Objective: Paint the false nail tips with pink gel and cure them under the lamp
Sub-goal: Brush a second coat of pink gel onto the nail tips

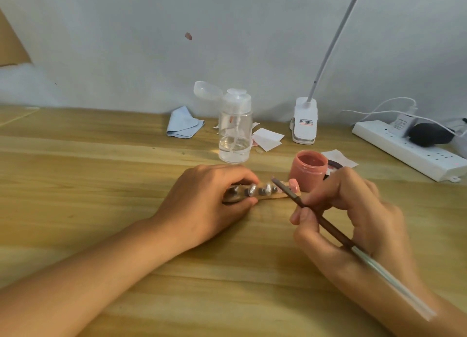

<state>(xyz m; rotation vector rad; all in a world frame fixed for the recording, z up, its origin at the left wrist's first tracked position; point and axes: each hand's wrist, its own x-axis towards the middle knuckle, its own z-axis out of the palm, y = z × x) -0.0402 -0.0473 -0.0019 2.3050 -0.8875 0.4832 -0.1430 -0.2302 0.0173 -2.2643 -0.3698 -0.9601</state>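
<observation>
Near the middle of the light wood-grain table, seen from the head camera, a thin flat wooden stick carrying a row of small false nail tips lies flat, its long side roughly parallel to the table's front edge. The left hand is closed over the stick's left end, fingers curled on top and thumb at the near side, pinning it to the surface. The right hand pinches a slender brown-handled gel brush like a pen, its tip hovering just over the tips toward the stick's right end; whether the bristles touch is unclear. Most tips look clear or grey, and the one or two at the right end look pink, so painting seems to be at an early stage.

Just behind the stick's right end stands the small open pink jar of gel. Further back, toward the rear edge, are a clear pump bottle and the white clip-on lamp with its bent neck.

The tips are probably featherlight, glossy and easily dislodged, so holding the stick by its bare end, never the tips, looks safest. Wet gel would smear at a touch.
</observation>
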